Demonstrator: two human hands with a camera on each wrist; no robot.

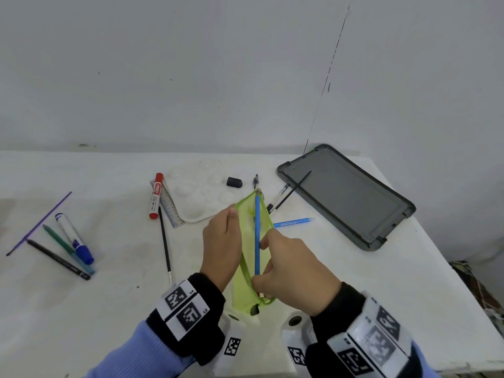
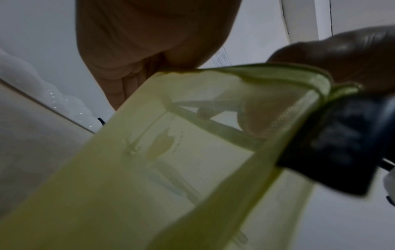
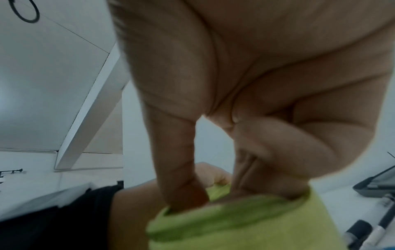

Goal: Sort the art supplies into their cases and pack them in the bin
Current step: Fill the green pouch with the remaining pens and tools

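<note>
A lime-green mesh pouch (image 1: 246,271) is held open above the table's front middle. My left hand (image 1: 222,241) grips its left rim, thumb on the edge. A blue pen (image 1: 257,236) lies lengthwise in the pouch's mouth, its tip at the far end. My right hand (image 1: 289,271) pinches the pen's near part, with its fingers also at the pouch's right rim. In the left wrist view the pouch (image 2: 149,169) fills the frame under my left hand (image 2: 138,42). The right wrist view shows my right hand's fingers (image 3: 177,169) dipping into the pouch (image 3: 235,219).
A shallow grey bin or lid (image 1: 346,195) lies at the right. Beside it are a thin black brush (image 1: 290,192), a white pen (image 1: 278,199) and a light blue pen (image 1: 293,222). A white palette (image 1: 201,192), red marker (image 1: 156,196), ruler (image 1: 166,205) and black cap (image 1: 234,182) sit behind. Several pens (image 1: 73,237) lie far left.
</note>
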